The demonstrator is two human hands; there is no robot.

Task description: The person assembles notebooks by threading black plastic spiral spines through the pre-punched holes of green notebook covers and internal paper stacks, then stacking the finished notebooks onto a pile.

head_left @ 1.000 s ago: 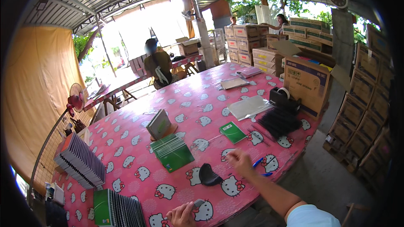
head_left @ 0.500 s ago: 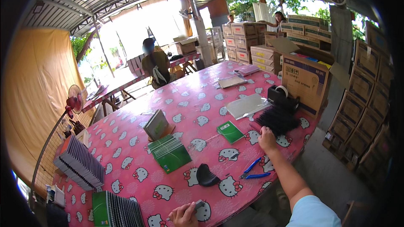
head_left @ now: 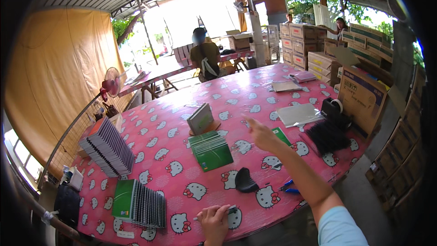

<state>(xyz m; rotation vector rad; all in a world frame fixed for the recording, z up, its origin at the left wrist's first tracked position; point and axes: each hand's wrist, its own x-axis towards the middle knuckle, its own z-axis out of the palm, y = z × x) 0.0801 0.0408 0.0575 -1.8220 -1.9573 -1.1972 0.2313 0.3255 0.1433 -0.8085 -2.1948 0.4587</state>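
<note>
Near the front edge, my left hand (head_left: 215, 218) is closed around a small grey tool (head_left: 233, 209) with a thin pale end sticking out to the left. My right hand (head_left: 263, 135) is above the middle of the table, smeared by motion, one finger stretched forward; whether it holds anything thin I cannot tell. Beneath it a green notebook (head_left: 281, 135) is partly covered. To its left lies a fanned row of green notebooks (head_left: 211, 151), with a grey block-like stack (head_left: 200, 119) upright behind. A black curved piece (head_left: 246, 181) and blue-handled cutters (head_left: 288, 187), partly behind my forearm, lie nearer.
Black binding coils (head_left: 327, 137), a tape dispenser (head_left: 337, 110) and a clear plastic-wrapped pack (head_left: 298, 115) lie right. Spiral notebook stacks (head_left: 141, 204) (head_left: 108, 149) stand left on the pink table (head_left: 177, 168). Cartons (head_left: 362, 98) line the right; one person (head_left: 205, 57) sits beyond, others stand farther back.
My right hand has moved from the black coils leftward over the green notebook. My left hand keeps the grey tool near the front edge. The view has turned, shifting everything rightward.
</note>
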